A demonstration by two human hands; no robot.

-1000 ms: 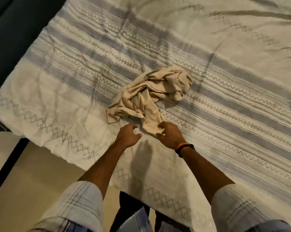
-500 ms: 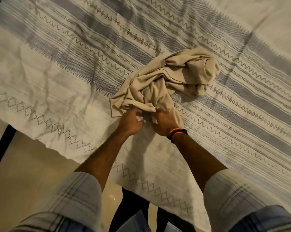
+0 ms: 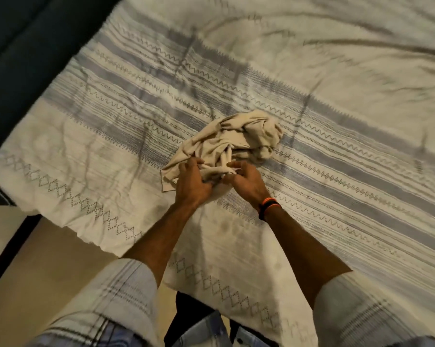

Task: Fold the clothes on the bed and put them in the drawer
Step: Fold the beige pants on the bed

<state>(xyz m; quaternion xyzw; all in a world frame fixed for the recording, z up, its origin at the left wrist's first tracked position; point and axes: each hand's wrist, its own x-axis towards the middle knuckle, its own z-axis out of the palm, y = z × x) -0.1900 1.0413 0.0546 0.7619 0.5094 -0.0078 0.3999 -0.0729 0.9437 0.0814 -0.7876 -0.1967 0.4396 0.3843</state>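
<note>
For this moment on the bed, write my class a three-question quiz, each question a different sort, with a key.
1. True or false: the beige garment lies neatly folded on the bedspread.
2. Which wrist wears the orange and black band? A left, B right.
3. Fill in: both the left hand and the right hand have a grip on the ____ edge of the garment.

Key: 1 false, it is crumpled. 2 B. 3 near.

Beige garment (image 3: 226, 144) on cream bedspread (image 3: 336, 121) with grey stripes, zigzags, diamonds
</note>
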